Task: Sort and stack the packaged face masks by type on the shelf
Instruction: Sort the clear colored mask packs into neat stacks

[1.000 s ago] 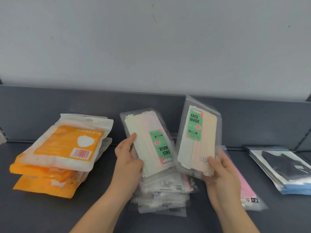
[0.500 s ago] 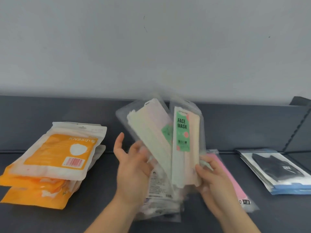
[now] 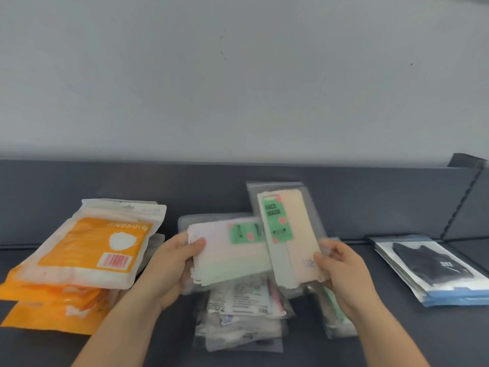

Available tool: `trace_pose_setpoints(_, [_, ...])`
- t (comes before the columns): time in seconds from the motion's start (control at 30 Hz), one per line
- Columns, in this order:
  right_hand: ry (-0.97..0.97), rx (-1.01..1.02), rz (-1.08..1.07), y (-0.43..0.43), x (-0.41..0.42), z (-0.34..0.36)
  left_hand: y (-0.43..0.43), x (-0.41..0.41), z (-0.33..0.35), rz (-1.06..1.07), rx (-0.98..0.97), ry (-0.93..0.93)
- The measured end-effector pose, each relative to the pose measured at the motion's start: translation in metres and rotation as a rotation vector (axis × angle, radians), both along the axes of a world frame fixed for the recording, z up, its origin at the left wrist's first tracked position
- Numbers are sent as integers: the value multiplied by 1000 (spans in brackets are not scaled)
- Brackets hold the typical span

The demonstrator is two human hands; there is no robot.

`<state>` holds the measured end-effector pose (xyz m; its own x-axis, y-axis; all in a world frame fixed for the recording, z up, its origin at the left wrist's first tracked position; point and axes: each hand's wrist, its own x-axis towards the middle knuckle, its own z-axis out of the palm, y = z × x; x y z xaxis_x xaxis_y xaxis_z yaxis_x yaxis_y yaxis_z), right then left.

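My left hand grips a clear pack of pastel masks with a green label, turned sideways. My right hand pinches the lower edge of a second green-label FACE MASK pack, held upright and overlapping the first. Both packs hover above a loose pile of clear mask packs on the dark shelf. A further clear pack lies under my right wrist.
A stack of orange KN95 pouches sits at the left. A stack of black-mask packs with blue edges lies at the right. The shelf's dark back panel and a perforated upright stand behind.
My left hand has turned its pack from slanted to sideways and now grips its left end. The right-hand pack tilted back to face me. Both packs sit lower over the pile.
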<state>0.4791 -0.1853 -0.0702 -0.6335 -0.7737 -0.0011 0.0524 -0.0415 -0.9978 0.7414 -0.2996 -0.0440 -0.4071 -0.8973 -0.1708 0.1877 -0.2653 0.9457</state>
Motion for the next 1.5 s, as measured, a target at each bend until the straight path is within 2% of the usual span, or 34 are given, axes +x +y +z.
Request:
trace_pose_setpoints(0.1, [-95, -45, -22, 0, 9, -1, 1, -9, -10, 89, 40, 247])
trace_pose_setpoints(0.2, [-216, -111, 39, -5, 27, -1, 16, -23, -16, 4, 70, 347])
trace_pose_setpoints(0.3, [-314, -168, 106, -9, 45, 0, 32, -32, -21, -217, 69, 365])
trace_pose_setpoints(0.4, [-313, -233, 76, -8, 47, 2, 36, -23, -19, -511, 18, 388])
trace_pose_setpoints(0.43, [-292, -250, 79, -6, 45, 2, 35, -21, -13, -524, 13, 353])
trace_pose_setpoints(0.53, [-176, -260, 151, 2, 41, 2, 33, -24, -3, -371, -40, 66])
trace_pose_setpoints(0.6, [-95, -263, 203, 2, 44, 3, 39, -28, 3, -346, -191, -12])
trace_pose_setpoints(0.67, [-61, -266, 246, 1, 48, 3, 42, -31, 1, -277, -251, 12])
trace_pose_setpoints(0.77, [-65, -218, 310, 2, 49, -1, 39, -32, -1, -100, -209, 161])
trace_pose_setpoints(0.83, [-36, -160, 371, 5, 50, -1, 37, -32, -2, -50, -206, 188])
trace_pose_setpoints(0.97, [-51, -171, 394, 9, 57, 7, 39, -33, -3, -61, -189, 179])
trace_pose_setpoints(1.07, [-50, -193, 370, 7, 58, 11, 42, -32, -3, -162, -158, 154])
trace_pose_setpoints(1.17, [-87, -183, 382, 6, 56, 8, 46, -31, -2, -227, -141, 61])
trace_pose_setpoints(1.23, [-98, -201, 363, 7, 52, 5, 47, -30, -2, -218, -227, -38])
trace_pose_setpoints(1.33, [-153, -235, 244, 7, 40, -2, 35, -25, -8, -117, -448, -331])
trace_pose_setpoints(1.43, [-227, -245, 136, 14, 21, -5, 15, -17, -24, 41, -410, -582])
trace_pose_setpoints(1.5, [-238, -201, 116, 21, 7, -4, 4, -13, -38, 21, -346, -799])
